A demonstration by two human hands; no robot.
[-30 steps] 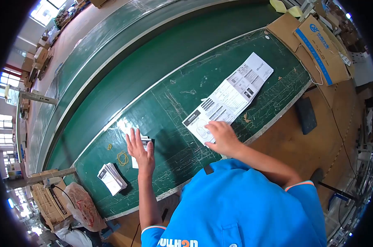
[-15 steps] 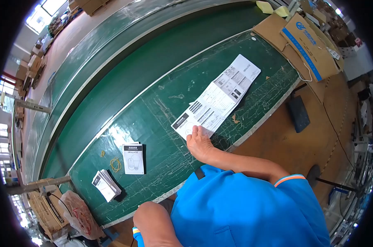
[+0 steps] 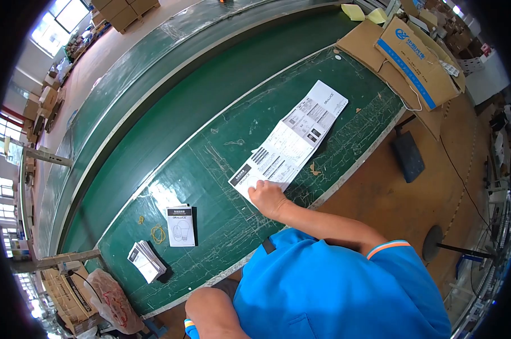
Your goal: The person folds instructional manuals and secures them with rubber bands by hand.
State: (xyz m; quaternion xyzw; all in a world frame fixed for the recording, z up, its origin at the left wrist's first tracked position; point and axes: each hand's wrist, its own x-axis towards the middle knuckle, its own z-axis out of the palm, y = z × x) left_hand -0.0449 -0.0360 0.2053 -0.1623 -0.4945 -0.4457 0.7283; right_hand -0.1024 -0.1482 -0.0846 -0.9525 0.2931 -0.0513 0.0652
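Bright daylight comes through blown-out windows (image 3: 59,25) far beyond and left of the right hand (image 3: 267,199), with white glare on the green tabletop (image 3: 210,195) to that hand's left. Shadows are soft; fisheye distortion curves the surroundings towards a blurred, colour-fringed rim and black corners.

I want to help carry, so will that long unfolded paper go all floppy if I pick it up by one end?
Probably yes: the paper looks thin and creases cross it, so it would likely sag or bend there. It should feel light for its length. If pushed from the end under the right hand, it might buckle at a crease.
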